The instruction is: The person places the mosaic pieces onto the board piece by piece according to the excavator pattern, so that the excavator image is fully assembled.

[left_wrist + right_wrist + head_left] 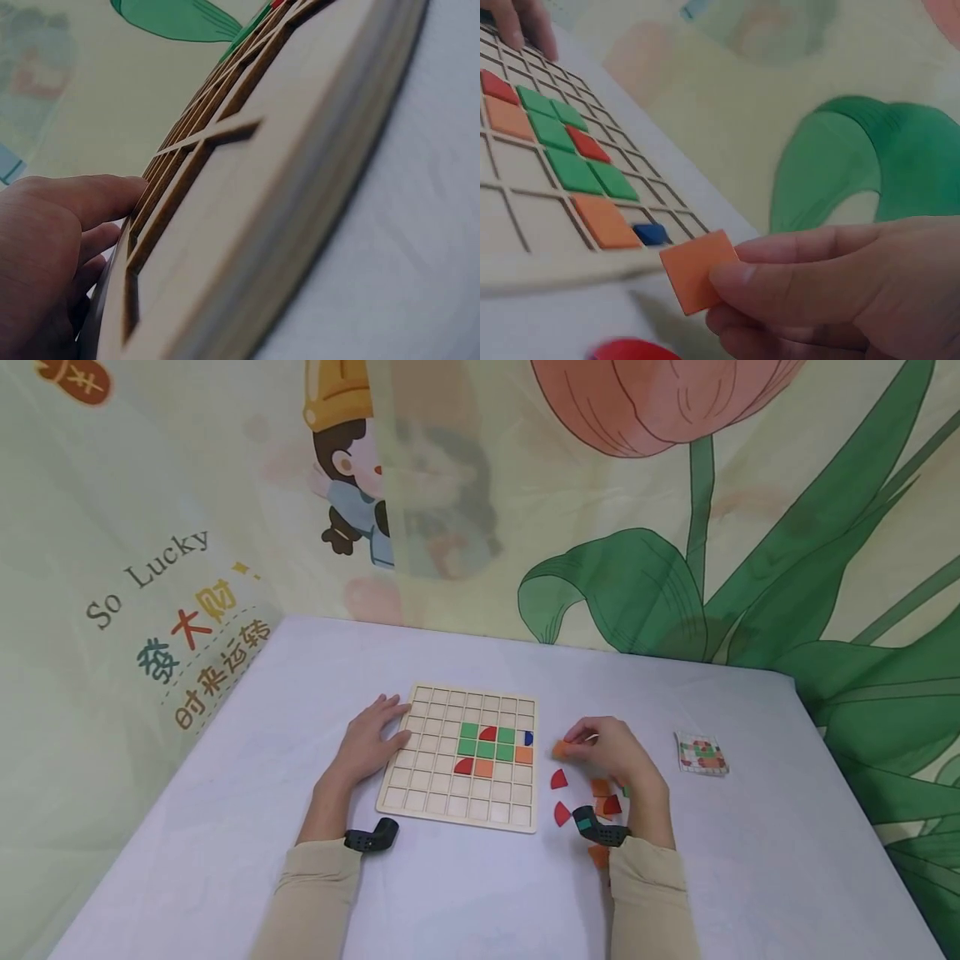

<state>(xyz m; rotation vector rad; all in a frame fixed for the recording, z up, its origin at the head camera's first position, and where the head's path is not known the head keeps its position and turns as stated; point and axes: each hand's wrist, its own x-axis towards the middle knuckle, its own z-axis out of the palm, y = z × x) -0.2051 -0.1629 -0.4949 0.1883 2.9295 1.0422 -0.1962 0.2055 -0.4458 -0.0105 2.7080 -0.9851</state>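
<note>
Orange tile pinched in right fingers; left fingers flat on board holding tiles.

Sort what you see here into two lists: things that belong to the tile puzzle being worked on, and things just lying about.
In the work:
- wooden grid board, steadied by the left hand
- orange square tile, pinched by the right hand
- green, red, orange and blue tiles set in the board
- loose red and orange tiles
- small pattern card

Lying about:
- printed backdrop cloth
- white table cover
</note>
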